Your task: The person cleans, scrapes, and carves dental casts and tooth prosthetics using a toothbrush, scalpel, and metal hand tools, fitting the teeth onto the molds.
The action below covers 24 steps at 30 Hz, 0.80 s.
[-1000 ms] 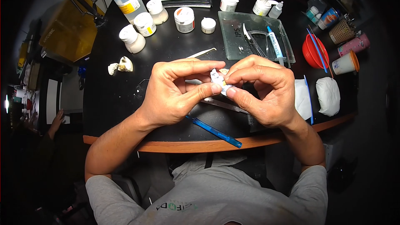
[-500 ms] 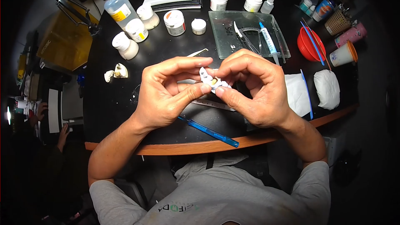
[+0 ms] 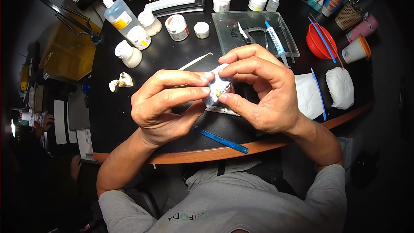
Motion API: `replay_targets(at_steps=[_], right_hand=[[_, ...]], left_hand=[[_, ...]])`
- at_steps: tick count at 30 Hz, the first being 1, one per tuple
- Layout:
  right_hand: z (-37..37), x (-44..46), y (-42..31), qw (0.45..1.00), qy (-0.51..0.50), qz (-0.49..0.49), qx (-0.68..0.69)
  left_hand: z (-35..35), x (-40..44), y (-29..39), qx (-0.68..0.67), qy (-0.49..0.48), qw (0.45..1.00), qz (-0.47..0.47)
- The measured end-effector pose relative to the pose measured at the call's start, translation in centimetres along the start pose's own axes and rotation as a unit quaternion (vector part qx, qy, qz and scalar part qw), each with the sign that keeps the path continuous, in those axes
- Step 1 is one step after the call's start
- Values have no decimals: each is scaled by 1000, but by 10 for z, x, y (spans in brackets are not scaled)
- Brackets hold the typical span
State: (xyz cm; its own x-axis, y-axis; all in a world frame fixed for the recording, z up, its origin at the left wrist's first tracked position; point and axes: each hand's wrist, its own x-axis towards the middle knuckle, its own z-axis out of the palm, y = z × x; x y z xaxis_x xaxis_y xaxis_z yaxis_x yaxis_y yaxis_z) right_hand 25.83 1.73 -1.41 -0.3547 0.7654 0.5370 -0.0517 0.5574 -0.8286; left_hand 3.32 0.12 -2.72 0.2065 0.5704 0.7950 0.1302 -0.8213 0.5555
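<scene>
Between both hands is a small white dental model (image 3: 219,82) with a yellowish spot near its lower part. My left hand (image 3: 170,101) grips its left side with the fingertips. On the right side, my right hand (image 3: 263,90) pinches it with thumb and fingers. Behind the hands lies a pale hooked instrument (image 3: 195,61). A blue-handled tool (image 3: 222,140) rests near the table's front edge, and part of a metal ruler-like strip (image 3: 224,111) shows under the hands. Two cream model pieces (image 3: 125,80) lie to the left.
White jars (image 3: 177,27) and a clear bottle (image 3: 120,16) stand at the back left. A glass plate (image 3: 224,26) bears a firing paste syringe (image 3: 276,41). At the right are a red bowl (image 3: 317,45), a cup (image 3: 353,54) and a white bundle (image 3: 339,88). Another person's hand (image 3: 76,167) shows far left.
The white model has been turned more upright. My left hand's fingers have shifted onto its near face, and its thumb has dropped lower. The whole view has shifted slightly.
</scene>
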Motion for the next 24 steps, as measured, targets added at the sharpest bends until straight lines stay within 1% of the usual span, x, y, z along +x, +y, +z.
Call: replay_targets(at_steps=[3,10,13,16,19,22,24], right_hand=[[0,0,0,1000,1,-5,-4],[0,1,-2,1000,4,-12,0],[-6,0,-4,999,-44,-12,-3],[-5,0,-2,999,-43,-28,7],[-6,0,-2,999,-45,-27,0],[-7,-1,0,999,-45,-15,26],[-10,-1,0,998,-54,-20,-1]], left_hand=[[0,0,-2,-16,-1,1000,3],[-3,1,-1,-2,-18,1000,16],[-3,1,0,-7,-18,1000,14],[-3,2,2,-3,-18,1000,14],[-2,0,2,-4,-16,1000,24],[-2,-1,-1,-11,-22,999,44],[-2,-2,-1,-9,-26,998,55]])
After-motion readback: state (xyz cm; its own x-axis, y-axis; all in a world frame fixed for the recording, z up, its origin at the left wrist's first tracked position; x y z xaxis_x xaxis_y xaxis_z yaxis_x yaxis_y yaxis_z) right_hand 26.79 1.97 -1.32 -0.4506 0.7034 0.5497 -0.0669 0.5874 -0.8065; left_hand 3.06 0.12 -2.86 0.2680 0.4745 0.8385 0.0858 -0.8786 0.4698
